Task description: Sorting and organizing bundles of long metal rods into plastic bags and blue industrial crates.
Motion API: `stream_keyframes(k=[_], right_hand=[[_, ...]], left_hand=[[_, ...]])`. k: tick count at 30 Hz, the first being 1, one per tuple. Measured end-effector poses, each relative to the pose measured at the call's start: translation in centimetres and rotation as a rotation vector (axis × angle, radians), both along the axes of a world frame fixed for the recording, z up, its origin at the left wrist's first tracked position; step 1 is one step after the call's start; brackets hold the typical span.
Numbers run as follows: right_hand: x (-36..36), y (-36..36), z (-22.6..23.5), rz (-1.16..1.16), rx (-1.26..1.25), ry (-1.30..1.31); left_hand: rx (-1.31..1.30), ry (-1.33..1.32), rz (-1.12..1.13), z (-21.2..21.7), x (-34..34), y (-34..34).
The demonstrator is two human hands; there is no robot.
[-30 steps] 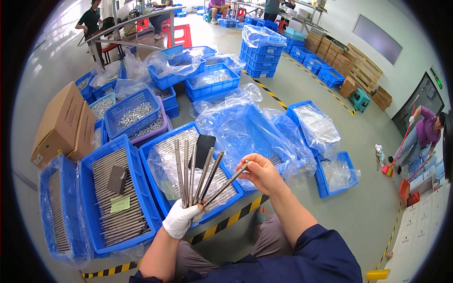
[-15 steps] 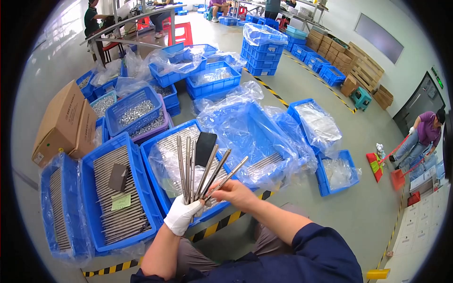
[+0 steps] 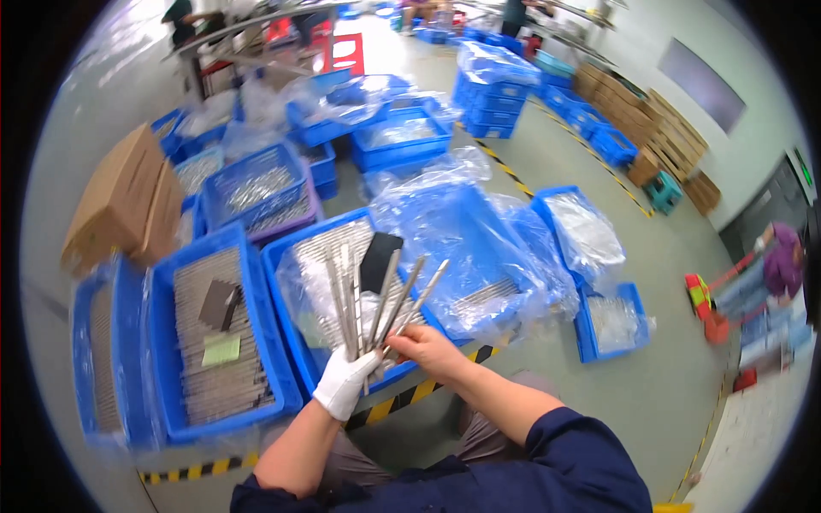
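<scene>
My left hand [image 3: 344,381], in a white glove, is closed round the lower ends of several slim metal rods [image 3: 384,297] that fan out upward. My bare right hand [image 3: 425,350] is closed at the base of the fan, its thumb and fingers on the rightmost rod. Behind the rods stands a blue crate [image 3: 295,342] lined with clear plastic, with more rods in it and a dark flat phone-like object [image 3: 380,263] on top. Beside it on the right, another plastic-lined blue crate [image 3: 436,218] has a few rods at its near end.
To the left, a blue crate [image 3: 286,368] of rods carries a dark block [image 3: 220,305] and a green note [image 3: 221,350]. Cardboard boxes [image 3: 111,201] and a basket of small metal parts [image 3: 256,186] stand behind. At far right, a person [image 3: 780,261] holds a red-handled broom and dustpan.
The whole view has shifted slightly and blurred. Both hands keep their hold on the rods, which stand in much the same fan. The person at right has brought broom and dustpan closer together.
</scene>
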State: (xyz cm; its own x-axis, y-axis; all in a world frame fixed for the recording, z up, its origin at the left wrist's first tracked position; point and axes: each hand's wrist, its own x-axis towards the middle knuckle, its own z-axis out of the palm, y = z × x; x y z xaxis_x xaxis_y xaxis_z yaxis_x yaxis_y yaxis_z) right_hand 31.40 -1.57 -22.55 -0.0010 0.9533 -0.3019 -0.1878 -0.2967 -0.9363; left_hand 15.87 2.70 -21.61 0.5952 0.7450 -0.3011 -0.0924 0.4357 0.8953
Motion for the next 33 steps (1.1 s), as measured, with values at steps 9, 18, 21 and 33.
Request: stream_keyframes(k=[9, 18, 21, 33], right_hand=[[3.3, -0.8, 1.4, -0.004, -0.028, 0.179], [2.1, -1.2, 0.6, 0.376, -0.141, 0.435], [1.2, -1.3, 1.0, 0.391, -0.240, 0.424], [-0.8, -2.7, 2.0, 0.889, -0.102, -0.032]], left_hand=[[-0.071, -0.142, -0.098, 0.5, -0.2, 1.2], [-0.284, -0.260, -0.267, 2.4, -1.2, 0.6], [-0.245, -0.307, -0.230, 1.0, -1.4, 0.7], [-0.039, -0.070, 0.033, 0.2, -1.9, 3.5]])
